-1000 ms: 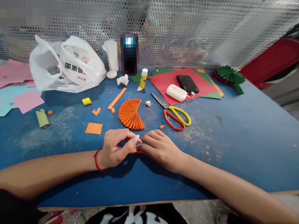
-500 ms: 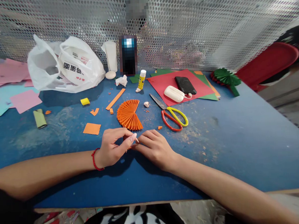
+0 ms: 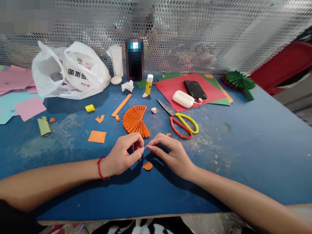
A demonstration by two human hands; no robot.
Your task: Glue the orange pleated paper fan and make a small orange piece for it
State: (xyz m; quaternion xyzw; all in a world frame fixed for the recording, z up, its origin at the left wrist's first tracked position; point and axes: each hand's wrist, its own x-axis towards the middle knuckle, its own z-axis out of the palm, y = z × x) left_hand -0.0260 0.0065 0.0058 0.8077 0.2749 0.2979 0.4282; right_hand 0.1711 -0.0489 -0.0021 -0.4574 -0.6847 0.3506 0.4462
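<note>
My left hand (image 3: 129, 151), with a red cord bracelet (image 3: 100, 167) at its wrist, has thumb and fingers pinched together. Opposite it my right hand (image 3: 172, 156) pinches too, and the fingertips of both nearly meet. Whatever is between them is too small to make out. Just below the fingertips a small rounded orange paper scrap (image 3: 147, 166) lies on the blue table. Right behind my hands rests a pleated orange paper fan (image 3: 136, 122), spread into most of a circle. Scissors (image 3: 180, 122) with one red and one yellow handle lie beyond my right hand.
A glue stick (image 3: 148, 85) stands behind the fan, near crumpled tissue (image 3: 127, 86). Orange paper pieces (image 3: 97, 136) lie to the left. At the back are a white plastic bag (image 3: 73, 72), red paper (image 3: 167, 87) bearing a white case (image 3: 183, 99), and a green folded-paper piece (image 3: 238, 80).
My right hand has lifted from the table and turned into a pinch against the left fingertips. The rounded orange scrap now shows beneath my hands. The view has shifted slightly.
</note>
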